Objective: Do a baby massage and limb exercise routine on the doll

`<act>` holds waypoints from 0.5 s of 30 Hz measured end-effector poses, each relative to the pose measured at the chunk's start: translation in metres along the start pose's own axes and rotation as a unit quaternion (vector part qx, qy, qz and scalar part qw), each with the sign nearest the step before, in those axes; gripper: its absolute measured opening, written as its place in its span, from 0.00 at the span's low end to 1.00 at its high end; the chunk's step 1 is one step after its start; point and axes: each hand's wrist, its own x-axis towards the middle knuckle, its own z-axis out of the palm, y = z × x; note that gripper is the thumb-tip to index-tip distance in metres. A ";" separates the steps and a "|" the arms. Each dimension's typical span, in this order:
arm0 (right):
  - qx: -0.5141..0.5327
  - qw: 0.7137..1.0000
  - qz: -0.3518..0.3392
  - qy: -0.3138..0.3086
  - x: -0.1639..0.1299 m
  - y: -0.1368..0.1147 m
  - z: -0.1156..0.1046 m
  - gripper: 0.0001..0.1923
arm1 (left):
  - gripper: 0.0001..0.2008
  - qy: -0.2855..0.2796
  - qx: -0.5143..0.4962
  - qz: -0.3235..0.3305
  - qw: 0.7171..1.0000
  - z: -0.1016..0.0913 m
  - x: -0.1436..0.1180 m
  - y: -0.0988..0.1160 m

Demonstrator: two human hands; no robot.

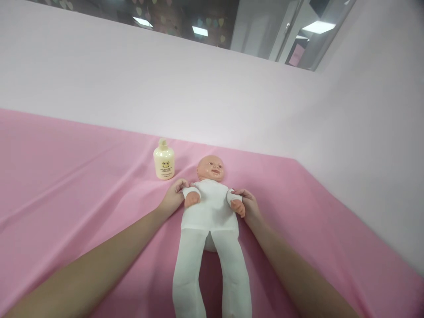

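A baby doll in a white top and white leggings lies on its back, head away from me. My left hand is closed on the white sleeve of the doll's arm on the left, thumb and fingers at the cloth. On the other side my right hand pinches the sleeve of the doll's other arm. Both doll hands stick out of the cuffs and rest beside its chest. The lower ends of the legs run out of the picture.
A cream pump bottle with dark print stands left of the doll's head. Under everything lies a wrinkled pink cloth. A pale wall rises behind it, with a window above and a corner at the right.
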 end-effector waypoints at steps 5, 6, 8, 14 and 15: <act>-0.022 0.999 0.022 0.020 -0.005 -0.007 0.003 0.13 | 0.15 0.056 0.067 0.006 0.996 -0.002 -0.001 0.000; -0.046 0.999 0.011 0.024 -0.006 -0.009 0.003 0.15 | 0.19 0.065 0.068 0.008 0.996 -0.003 0.000 -0.002; -0.096 0.995 -0.014 0.027 -0.008 -0.012 0.004 0.20 | 0.25 0.079 0.064 0.004 0.995 -0.003 0.000 -0.005; -0.170 0.983 -0.063 0.024 -0.013 -0.020 0.007 0.32 | 0.34 0.092 0.086 0.005 0.992 -0.002 -0.003 -0.005; -0.178 0.982 -0.063 0.029 -0.013 -0.020 0.007 0.33 | 0.33 0.090 0.096 0.017 0.991 -0.001 -0.003 -0.004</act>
